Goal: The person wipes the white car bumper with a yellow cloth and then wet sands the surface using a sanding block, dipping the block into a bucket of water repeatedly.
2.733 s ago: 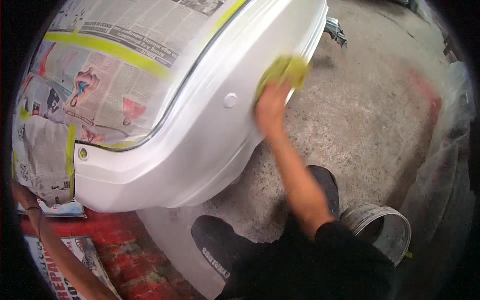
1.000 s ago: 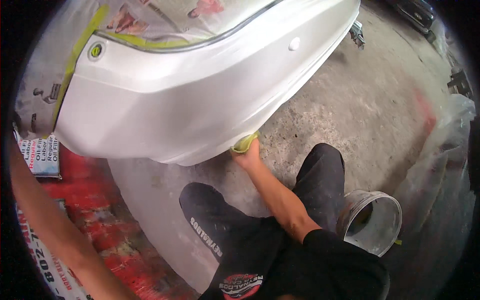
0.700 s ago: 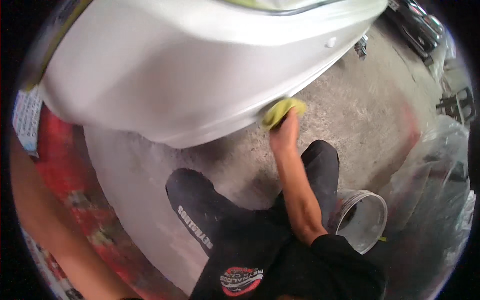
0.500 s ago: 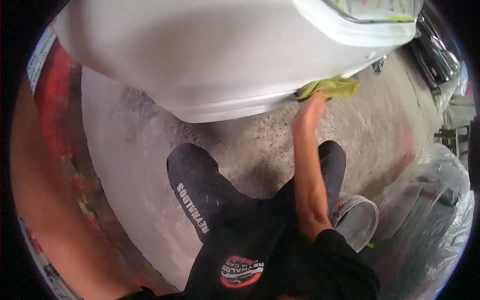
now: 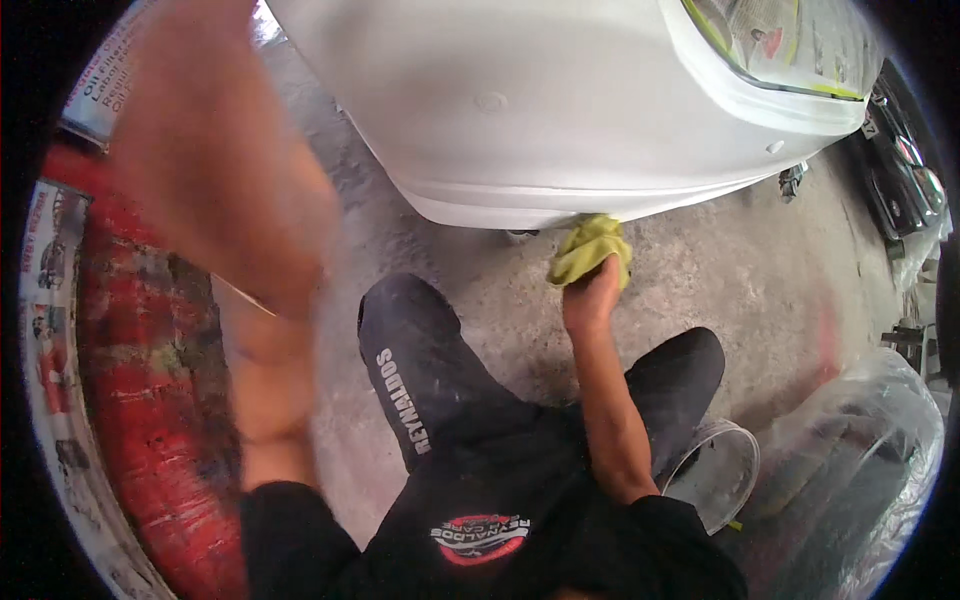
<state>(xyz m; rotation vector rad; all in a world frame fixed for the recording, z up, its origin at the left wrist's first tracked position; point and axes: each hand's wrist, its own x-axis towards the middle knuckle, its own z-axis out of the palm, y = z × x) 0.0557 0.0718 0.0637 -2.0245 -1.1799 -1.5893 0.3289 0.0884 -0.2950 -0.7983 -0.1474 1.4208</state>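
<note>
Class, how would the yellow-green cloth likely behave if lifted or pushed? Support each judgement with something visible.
The yellow-green cloth would probably hang floppy, since it bunches into soft, irregular folds. It is likely light, as the right hand alone grips it. It seems unlikely to roll, being crumpled rather than round.

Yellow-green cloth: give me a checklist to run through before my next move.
1. Yellow-green cloth held in right hand: ok.
2. Left hand free: cannot tell, it is blurred.
3. Cloth touching the white car panel: cannot tell, it overlaps the lower edge in this view.
4. Left knee apart from panel: ok, floor shows between.
5. Bucket apart from cloth: ok.
</note>
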